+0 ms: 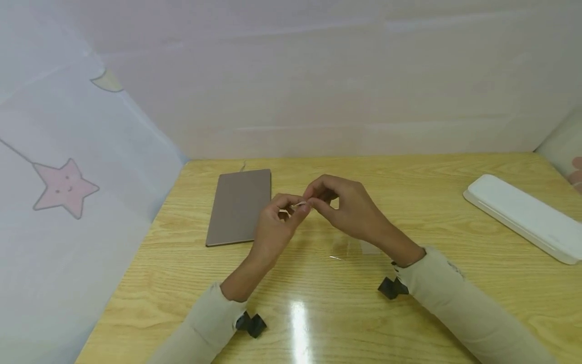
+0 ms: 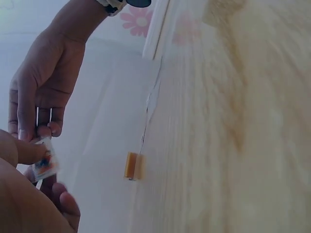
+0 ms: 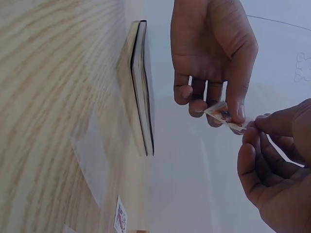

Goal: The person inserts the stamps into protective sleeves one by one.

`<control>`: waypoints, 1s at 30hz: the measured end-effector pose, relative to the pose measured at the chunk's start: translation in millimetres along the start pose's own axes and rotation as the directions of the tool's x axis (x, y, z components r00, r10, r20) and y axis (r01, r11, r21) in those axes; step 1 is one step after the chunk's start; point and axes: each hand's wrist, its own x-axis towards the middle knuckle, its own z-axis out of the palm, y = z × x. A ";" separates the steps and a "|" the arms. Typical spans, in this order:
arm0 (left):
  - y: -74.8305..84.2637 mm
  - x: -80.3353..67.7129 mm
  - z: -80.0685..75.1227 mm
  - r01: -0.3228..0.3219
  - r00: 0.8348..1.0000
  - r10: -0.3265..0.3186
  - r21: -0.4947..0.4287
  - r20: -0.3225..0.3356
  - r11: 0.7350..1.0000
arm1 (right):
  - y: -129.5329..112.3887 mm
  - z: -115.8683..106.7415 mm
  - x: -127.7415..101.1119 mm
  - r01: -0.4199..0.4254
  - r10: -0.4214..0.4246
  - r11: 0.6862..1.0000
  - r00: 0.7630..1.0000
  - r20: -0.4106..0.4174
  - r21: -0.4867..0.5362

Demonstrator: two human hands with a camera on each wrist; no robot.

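Your left hand and right hand meet just above the middle of the bench, both pinching one small packet between thumb and fingertips. Keep the pinches close together at its edge and pull steadily, so it parts cleanly and nothing drops. Beyond your hands a brown notebook lies flat; a white case sits far right. Pale curtains with a pink star enclose the bench.

A light wooden table carries a brown notebook and a white case.
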 end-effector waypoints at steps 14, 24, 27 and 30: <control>-19.8 -4.2 -1.8 -0.045 0.985 -0.067 0.612 0.158 0.790 | 68.5 -25.9 -13.8 -0.221 0.310 0.929 0.902 0.299 -0.297; 4.1 -19.2 39.2 -0.393 0.892 0.050 0.715 0.449 0.577 | 73.1 -19.6 -14.0 -0.247 0.411 0.870 0.841 0.352 -0.426; 2.6 -21.4 44.4 -0.462 0.863 0.097 0.694 0.496 0.553 | 72.8 -19.2 -14.6 -0.257 0.414 0.874 0.838 0.356 -0.413; 0.7 -22.3 45.6 -0.496 0.848 0.144 0.670 0.510 0.553 | 72.9 -18.7 -14.6 -0.242 0.406 0.873 0.842 0.355 -0.424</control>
